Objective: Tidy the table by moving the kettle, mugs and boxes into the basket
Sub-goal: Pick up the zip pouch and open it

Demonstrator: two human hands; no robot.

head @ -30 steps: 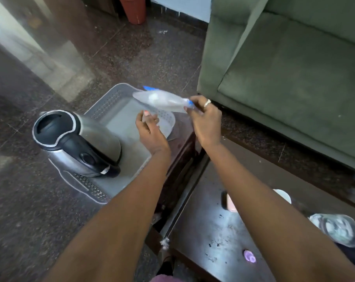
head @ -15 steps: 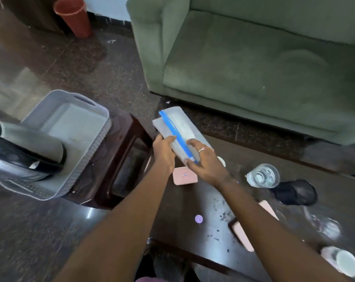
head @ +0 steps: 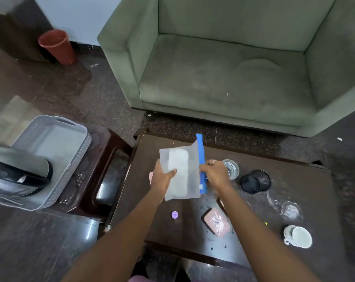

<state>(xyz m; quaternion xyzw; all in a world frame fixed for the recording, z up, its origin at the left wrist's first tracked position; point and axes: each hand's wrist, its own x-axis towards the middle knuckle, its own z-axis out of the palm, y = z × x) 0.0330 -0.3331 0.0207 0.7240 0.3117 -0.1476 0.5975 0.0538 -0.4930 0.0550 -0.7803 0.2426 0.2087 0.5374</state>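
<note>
Both hands hold a translucent white box [head: 180, 171] with a blue strip along its right edge, above the dark table [head: 294, 200]. My left hand [head: 162, 179] grips its lower left side and my right hand [head: 214, 175] grips the blue edge. The steel kettle [head: 18, 169] with a black handle lies in the grey basket [head: 71, 153] on a side stool at the left. A white mug [head: 298, 236] stands at the table's right front. A pink box [head: 216, 221] lies by my right forearm, and another pink piece is half hidden under my left hand.
On the table stand a clear glass [head: 231, 168], a black mesh cup [head: 255, 181] and another glass [head: 290, 210]; a small purple disc [head: 174, 214] lies near the front. A green armchair [head: 223, 78] is beyond the table. A red bin [head: 57, 46] stands on the floor.
The translucent box came away from the basket and to the right, over the table. Both hands kept hold of it and turned it flatter. The view swung right.
</note>
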